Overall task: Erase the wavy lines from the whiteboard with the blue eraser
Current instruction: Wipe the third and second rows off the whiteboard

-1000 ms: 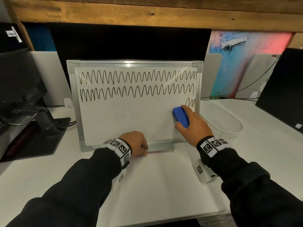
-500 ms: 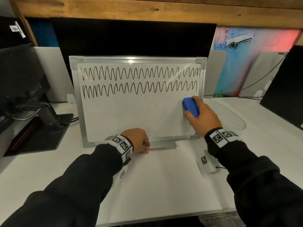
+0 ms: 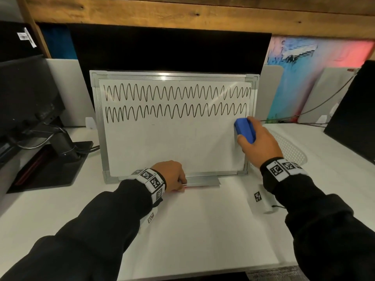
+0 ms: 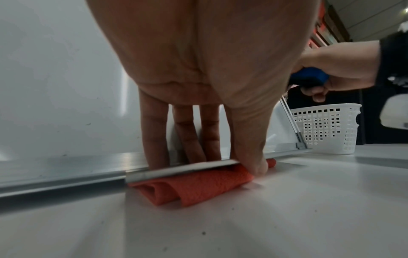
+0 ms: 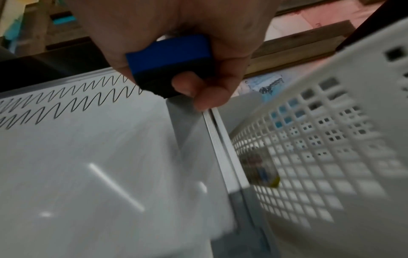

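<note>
The whiteboard (image 3: pixel 172 147) stands upright on the white desk, with two wavy lines (image 3: pixel 176 113) across its top. My right hand (image 3: pixel 259 145) grips the blue eraser (image 3: pixel 244 128) and holds it against the board by the right frame, just below the lower line. The right wrist view shows the eraser (image 5: pixel 170 57) with its dark felt toward the board (image 5: pixel 88 157). My left hand (image 3: pixel 170 175) pinches the board's metal tray (image 4: pixel 176 170), thumb in front and fingers behind. A folded red cloth (image 4: pixel 198 185) lies under that tray.
A white perforated basket (image 3: pixel 290 151) sits just right of the board, close to my right hand. A dark monitor (image 3: pixel 30 102) on its stand is at the left. A black screen (image 3: pixel 162 51) is behind the board and a dark panel (image 3: pixel 353 110) at the far right.
My right hand slid the eraser up along the board's right edge. The short bit of a third wavy line there no longer shows. My left hand kept its grip on the tray.
</note>
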The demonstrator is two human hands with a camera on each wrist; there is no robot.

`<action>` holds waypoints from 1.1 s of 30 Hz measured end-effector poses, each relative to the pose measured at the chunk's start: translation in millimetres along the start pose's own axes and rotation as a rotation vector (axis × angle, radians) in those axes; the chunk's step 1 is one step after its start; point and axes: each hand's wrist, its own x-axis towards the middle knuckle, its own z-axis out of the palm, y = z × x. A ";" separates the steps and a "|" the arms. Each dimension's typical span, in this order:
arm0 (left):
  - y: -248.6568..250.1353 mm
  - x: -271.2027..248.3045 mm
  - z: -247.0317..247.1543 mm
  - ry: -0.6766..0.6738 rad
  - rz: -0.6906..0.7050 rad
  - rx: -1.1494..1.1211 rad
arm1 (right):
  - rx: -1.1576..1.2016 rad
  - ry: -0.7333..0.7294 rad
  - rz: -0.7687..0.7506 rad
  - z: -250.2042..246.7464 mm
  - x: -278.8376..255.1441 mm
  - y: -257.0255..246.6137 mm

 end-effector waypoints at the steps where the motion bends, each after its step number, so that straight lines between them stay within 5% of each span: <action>1: -0.3 0.0 0.4 0.003 -0.005 -0.004 | 0.017 0.020 -0.008 -3.1 5.3 -3.4; 12: 1.1 -2.2 -1.1 0.012 -0.003 -0.002 | 0.028 -0.119 0.012 11.2 -35.2 24.1; 23: 1.4 -5.3 0.5 0.040 -0.005 -0.012 | -0.075 0.162 -0.120 -20.8 28.3 -9.5; 33: -0.5 -3.8 3.9 0.058 -0.002 -0.019 | -0.426 0.098 -0.254 -44.8 39.0 4.2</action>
